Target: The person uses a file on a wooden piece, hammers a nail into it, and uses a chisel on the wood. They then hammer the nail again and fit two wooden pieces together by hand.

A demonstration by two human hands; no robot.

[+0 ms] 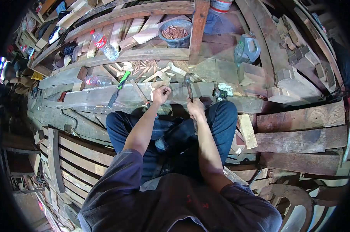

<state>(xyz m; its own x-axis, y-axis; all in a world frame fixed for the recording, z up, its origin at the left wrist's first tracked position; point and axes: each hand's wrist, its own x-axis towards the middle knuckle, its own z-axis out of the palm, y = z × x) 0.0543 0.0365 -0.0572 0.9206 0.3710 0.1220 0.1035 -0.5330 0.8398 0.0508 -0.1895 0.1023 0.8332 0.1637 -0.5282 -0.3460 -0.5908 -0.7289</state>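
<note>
A hammer (190, 91) stands out over the wooden beam (124, 94) in front of my knees, its head pointing away from me. My right hand (196, 107) is wrapped round its handle. To the left, my left hand (161, 94) is closed in a pinch above the beam. A thin dark thing, perhaps a nail or wire, reaches from its fingertips toward the hammer; it is too small to name. On the beam farther left lies a green and black tool (119, 89).
Beyond the beam are wood scraps (144, 69), a plastic bottle (104, 45), a bucket of wooden pieces (175, 33) and a jug (247, 48). An upright post (199, 31) rises behind. Planks (298, 139) lie at the right, slats (78, 158) at the left.
</note>
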